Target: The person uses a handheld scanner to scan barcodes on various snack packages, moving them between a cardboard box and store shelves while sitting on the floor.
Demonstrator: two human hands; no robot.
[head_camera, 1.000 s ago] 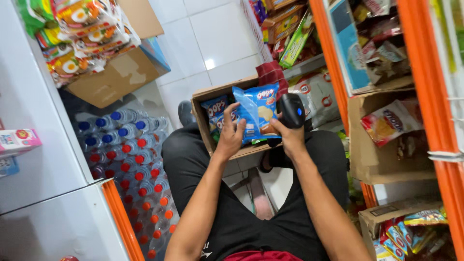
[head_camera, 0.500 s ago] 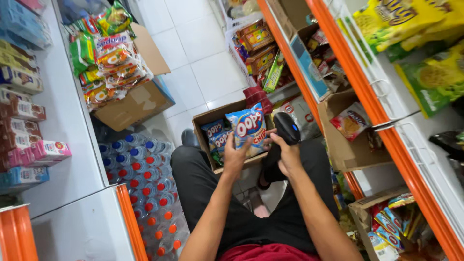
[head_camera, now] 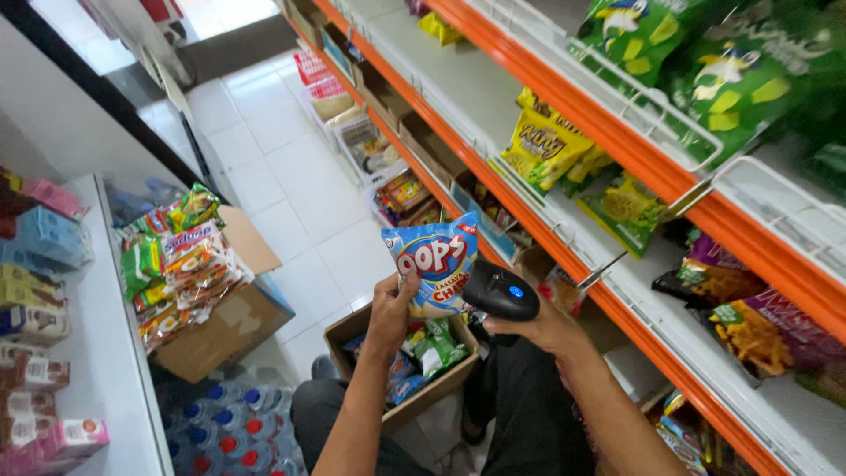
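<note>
Your left hand pinches a blue snack bag by its lower left corner, thumb in front and fingers behind, holding it upright above the open cardboard box on your lap. Your right hand is wrapped tight around a black handheld scanner, which sits just right of the bag, touching or nearly touching its edge.

The grip on the bag is only at one corner, so the slick, puffed film could slide out of it and drop into the box or past it to the floor. The scanner is crowding the bag's side rather than facing its printed surface; if the bag twists on that single corner, the two may knock together. The box rests on your thighs with nothing bracing it, and a shift of your legs could tip it and spill the packets inside.

You are seated low in a narrow shop aisle with a white tiled floor. Right of the box runs an orange shelf of chip bags. Left of the box stands a second carton heaped with noodle packs, with bottled water below it and a white shelf of small boxes beyond.
</note>
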